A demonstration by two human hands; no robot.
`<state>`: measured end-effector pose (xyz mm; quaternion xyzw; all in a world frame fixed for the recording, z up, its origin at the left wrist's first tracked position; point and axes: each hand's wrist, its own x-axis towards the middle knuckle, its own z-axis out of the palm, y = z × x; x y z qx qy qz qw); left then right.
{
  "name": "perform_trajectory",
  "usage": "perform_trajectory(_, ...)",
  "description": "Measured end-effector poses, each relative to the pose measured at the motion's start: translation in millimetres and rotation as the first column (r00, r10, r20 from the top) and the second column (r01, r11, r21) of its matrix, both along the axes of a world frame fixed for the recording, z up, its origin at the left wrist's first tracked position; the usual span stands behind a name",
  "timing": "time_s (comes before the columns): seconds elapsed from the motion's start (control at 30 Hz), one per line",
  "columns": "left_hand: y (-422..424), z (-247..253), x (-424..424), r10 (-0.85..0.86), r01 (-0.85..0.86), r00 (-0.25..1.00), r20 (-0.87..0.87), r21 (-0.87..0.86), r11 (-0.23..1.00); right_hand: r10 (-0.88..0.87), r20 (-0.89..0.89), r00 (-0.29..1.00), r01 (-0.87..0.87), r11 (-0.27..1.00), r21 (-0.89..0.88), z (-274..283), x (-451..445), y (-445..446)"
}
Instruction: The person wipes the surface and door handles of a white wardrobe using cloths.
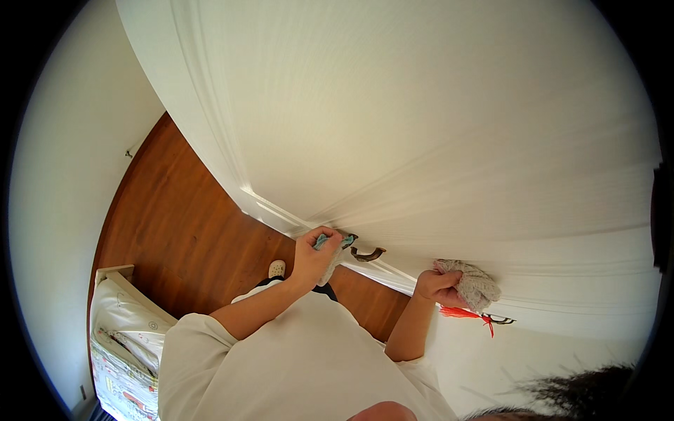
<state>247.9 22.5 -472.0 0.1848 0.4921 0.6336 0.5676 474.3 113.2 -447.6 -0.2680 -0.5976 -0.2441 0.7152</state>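
Note:
White cabinet doors (410, 158) stand before me. My left hand (313, 258) grips a teal and pale grey cloth (329, 263) at a dark metal door handle (352, 240), which it partly hides. Beside that is a second, curved bronze-coloured handle (367, 255), untouched. My right hand (441, 287) is closed on a bunched grey textured cloth (476, 287) and holds it against the door face. Just below this cloth, a red tassel (463, 313) hangs by another dark handle (503, 319).
Brown wooden floor (195, 226) lies at the left and under me. A bed or similar frame (118, 271) with patterned bedding (129, 368) stands at the lower left. A white wall (68, 184) rises at the far left. One light-coloured clog (277, 269) shows on my foot.

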Motion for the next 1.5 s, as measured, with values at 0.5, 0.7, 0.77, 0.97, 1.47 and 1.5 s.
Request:
perform_trajectory(0.5, -3, -2, -2, -0.046, 0.048, 0.979, -0.200, 0.005, 0.999, -0.014, -0.032, 0.999, 0.013, 1.000, -0.021, -1, -2, -2)
perform_trajectory(0.7, 3, -9, 4, 0.039, 0.023, 0.911, -0.412, 0.146, 0.989, -0.032, 0.002, 0.999, 0.032, 0.999, -0.023, 2, -2, -2)
perform_trajectory(0.77, 4, -11, 5, 0.062, 0.021, 0.890, -0.451, 0.176, 0.984, -0.027, 0.000, 1.000, 0.027, 0.999, -0.023, 4, -3, -3)
perform_trajectory(0.97, 4, -2, 4, 0.039, 0.029, 0.912, -0.409, 0.159, 0.987, -0.021, 0.003, 1.000, 0.021, 0.999, -0.025, 11, -8, -4)
perform_trajectory(1.47, 9, 0, 10, 0.053, -0.041, 0.993, 0.104, -0.112, 0.993, -0.048, -0.045, 0.998, 0.049, 0.998, 0.028, 19, -14, -1)
perform_trajectory(1.5, 9, 0, 9, 0.046, -0.033, 0.992, 0.119, -0.111, 0.993, -0.031, 0.007, 0.999, 0.031, 0.999, 0.010, 12, -7, -1)
